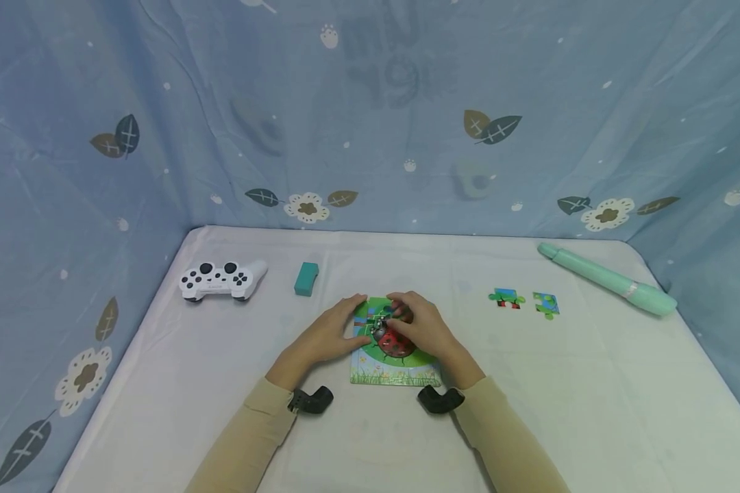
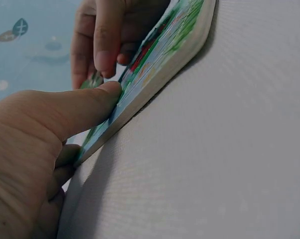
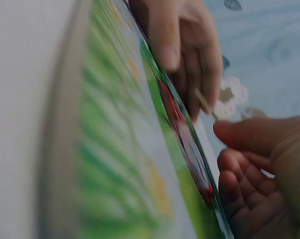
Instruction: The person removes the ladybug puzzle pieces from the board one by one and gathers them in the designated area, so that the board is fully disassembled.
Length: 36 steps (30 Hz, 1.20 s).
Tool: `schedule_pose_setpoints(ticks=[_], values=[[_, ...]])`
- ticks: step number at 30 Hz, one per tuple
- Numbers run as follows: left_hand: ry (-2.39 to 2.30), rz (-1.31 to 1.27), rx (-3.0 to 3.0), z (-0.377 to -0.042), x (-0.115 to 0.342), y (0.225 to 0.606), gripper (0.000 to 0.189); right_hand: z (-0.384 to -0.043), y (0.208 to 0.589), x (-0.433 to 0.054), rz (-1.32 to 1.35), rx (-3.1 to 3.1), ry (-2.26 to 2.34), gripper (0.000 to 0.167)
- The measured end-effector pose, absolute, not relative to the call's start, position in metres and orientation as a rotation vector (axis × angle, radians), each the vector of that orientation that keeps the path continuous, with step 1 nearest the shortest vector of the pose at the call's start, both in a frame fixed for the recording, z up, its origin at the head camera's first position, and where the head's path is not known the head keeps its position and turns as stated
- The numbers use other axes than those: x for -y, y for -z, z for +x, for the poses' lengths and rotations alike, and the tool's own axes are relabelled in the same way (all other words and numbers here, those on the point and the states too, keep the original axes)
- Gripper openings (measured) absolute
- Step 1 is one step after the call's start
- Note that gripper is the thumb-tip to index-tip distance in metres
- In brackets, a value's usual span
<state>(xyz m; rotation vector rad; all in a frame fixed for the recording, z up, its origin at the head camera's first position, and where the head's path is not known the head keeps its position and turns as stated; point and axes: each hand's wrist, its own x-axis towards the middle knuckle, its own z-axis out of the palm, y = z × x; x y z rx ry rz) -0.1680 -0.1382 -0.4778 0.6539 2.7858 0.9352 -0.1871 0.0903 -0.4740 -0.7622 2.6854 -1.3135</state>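
A ladybug jigsaw puzzle lies flat on the white table in a thin board tray. My left hand holds its left side, with the thumb on the picture and the fingers along the edge. Over the upper part of the puzzle, my right hand pinches a small puzzle piece between thumb and fingers. The piece is seen edge-on in the right wrist view, just above the board. Further right lie two loose puzzle pieces, one with a green and blue print.
At the back left sit a white game controller and a teal block. A long mint-green tapered object lies at the back right. A patterned blue cloth hangs behind the table.
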Motion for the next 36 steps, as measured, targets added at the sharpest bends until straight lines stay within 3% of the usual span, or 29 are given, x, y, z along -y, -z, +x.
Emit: schedule_pose_setpoints(ticks=[19, 36], values=[[-0.932, 0.655, -2.788, -0.168, 0.138, 0.478, 0.081, -0.194, 0.455, -0.131, -0.666, -2.582, 1.407, 0.047], [-0.926, 0.631, -2.795, -0.167, 0.138, 0.479, 0.08, -0.214, 0.458, -0.221, -0.469, -2.681, 1.215, 0.048]])
